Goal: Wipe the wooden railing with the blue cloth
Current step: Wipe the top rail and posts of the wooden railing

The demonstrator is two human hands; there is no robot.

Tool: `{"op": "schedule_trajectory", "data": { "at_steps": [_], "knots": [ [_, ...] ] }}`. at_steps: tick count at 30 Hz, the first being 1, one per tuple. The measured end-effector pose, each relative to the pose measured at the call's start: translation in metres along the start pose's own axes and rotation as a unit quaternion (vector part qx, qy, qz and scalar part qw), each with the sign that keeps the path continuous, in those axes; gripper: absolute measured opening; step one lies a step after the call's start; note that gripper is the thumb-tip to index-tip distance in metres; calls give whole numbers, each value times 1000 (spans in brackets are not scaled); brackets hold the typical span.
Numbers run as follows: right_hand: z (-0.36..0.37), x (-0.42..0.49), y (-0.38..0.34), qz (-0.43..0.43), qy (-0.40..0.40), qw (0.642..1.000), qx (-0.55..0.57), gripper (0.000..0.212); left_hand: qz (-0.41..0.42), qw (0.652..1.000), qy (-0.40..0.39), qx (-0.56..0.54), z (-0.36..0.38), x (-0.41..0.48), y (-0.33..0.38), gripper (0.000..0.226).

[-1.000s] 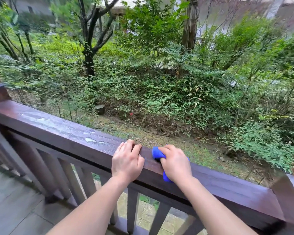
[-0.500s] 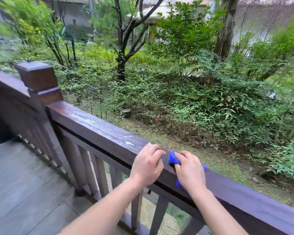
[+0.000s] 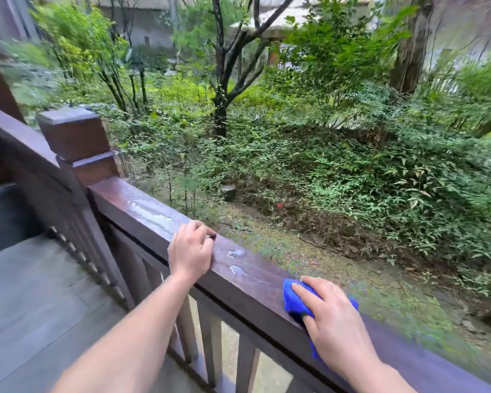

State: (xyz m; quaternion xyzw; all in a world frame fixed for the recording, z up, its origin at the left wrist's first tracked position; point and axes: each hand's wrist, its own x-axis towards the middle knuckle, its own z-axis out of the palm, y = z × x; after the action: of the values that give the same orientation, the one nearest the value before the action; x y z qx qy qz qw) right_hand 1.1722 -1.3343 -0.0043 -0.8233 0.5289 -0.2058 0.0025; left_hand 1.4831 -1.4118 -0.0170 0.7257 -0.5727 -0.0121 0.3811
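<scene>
Two bare hands sit on the dark brown wooden railing [image 3: 255, 276], which we see running from the middle left of the frame down to the lower right corner.

In the head view, we find the left hand [image 3: 192, 251] near the centre of the frame. Its fingers are curled over the top of the rail and it grips the near edge. The right hand [image 3: 335, 321] is at lower right, well apart from the left one. Its fingers are nearly straight and it presses flat on the crumpled bright blue cloth [image 3: 294, 299]. The cloth lies on the rail's top face under that palm. We see it showing beyond the fingertips and at both sides of the hand.

Between the hands we note small shiny wet patches [image 3: 236, 253] on the rail top, and a paler wet streak to the upper left of the left hand.

At upper left the rail meets a square brown wooden post [image 3: 74, 137] with a flat cap. Brown wooden balusters [image 3: 213, 347] stand beneath the rail. The grey plank deck floor [image 3: 40, 307] fills the lower left.

Across the upper half we see dense green shrubs and a dark forked tree trunk [image 3: 220, 109], with blur towards the frame's edges.
</scene>
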Motion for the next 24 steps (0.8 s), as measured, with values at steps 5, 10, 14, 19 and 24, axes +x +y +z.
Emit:
{"op": "schedule_trajectory", "data": {
  "at_steps": [5, 10, 14, 19, 24],
  "knots": [
    [3, 40, -12, 29, -26, 999, 38, 39, 20, 998, 46, -31, 0, -4, 0, 34],
    [7, 14, -24, -39, -8, 999, 29, 43, 17, 998, 51, -35, 2, -2, -1, 32],
    [8, 38, -29, 14, -8, 999, 29, 37, 30, 998, 44, -31, 3, -2, -3, 33],
    [19, 44, -59, 43, -14, 999, 19, 40, 54, 998, 12, -11, 1, 0, -8, 36],
    [14, 47, -64, 93, 14, 996, 2, 37, 131, 991, -19, 27, -5, 0, -20, 32]
  ]
}}
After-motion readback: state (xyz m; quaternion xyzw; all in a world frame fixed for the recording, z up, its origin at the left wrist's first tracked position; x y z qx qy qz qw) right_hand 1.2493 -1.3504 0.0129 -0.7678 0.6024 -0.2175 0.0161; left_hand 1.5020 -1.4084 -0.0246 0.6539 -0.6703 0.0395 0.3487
